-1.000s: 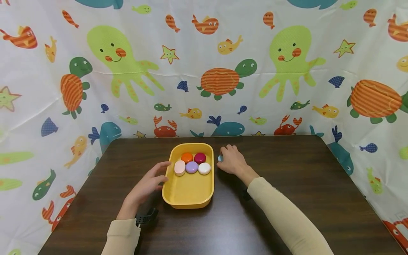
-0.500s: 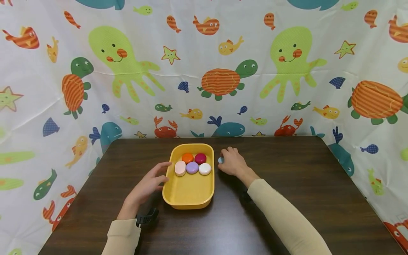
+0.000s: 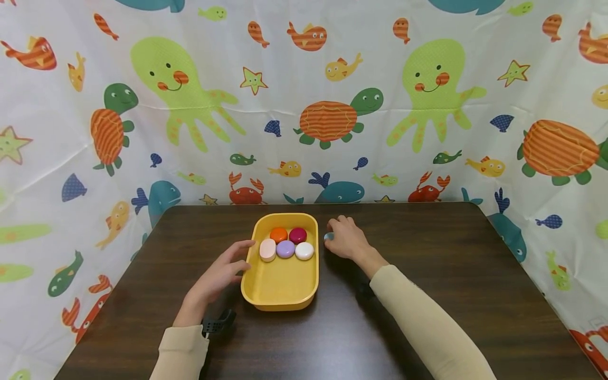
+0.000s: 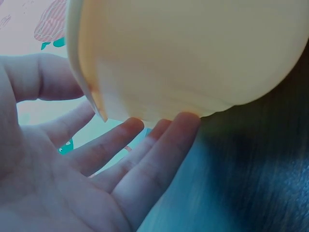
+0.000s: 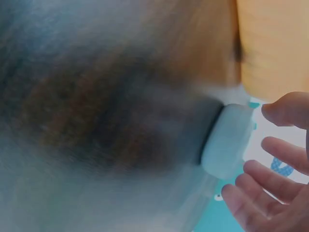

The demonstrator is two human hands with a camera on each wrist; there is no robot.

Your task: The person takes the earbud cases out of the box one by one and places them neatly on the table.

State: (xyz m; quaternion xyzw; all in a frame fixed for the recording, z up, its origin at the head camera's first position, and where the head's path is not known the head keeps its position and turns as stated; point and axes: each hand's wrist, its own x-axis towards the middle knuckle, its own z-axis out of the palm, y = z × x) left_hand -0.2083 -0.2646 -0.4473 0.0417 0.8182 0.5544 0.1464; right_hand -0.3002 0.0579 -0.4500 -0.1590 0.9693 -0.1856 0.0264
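A yellow tray point(image 3: 280, 287) stands on the dark table, with several smooth rounded pieces at its far end: orange point(image 3: 278, 235), magenta point(image 3: 298, 235), pink point(image 3: 268, 250), lilac point(image 3: 286, 249) and white point(image 3: 304, 251). Along the tray's left side, my left hand point(image 3: 216, 277) has its fingers spread, and the fingertips point(image 4: 186, 121) touch the outer wall in the left wrist view. Right of the tray, my right hand point(image 3: 349, 240) is at a light-blue rounded piece point(image 5: 229, 140) on the table. Its fingers are loosely bent around that piece, without a visible pinch.
The dark wood table point(image 3: 451, 274) runs up to a white curtain point(image 3: 285, 68) printed with sea animals, which hangs along the back and both sides. A black wrist strap point(image 3: 218, 322) shows at the left cuff.
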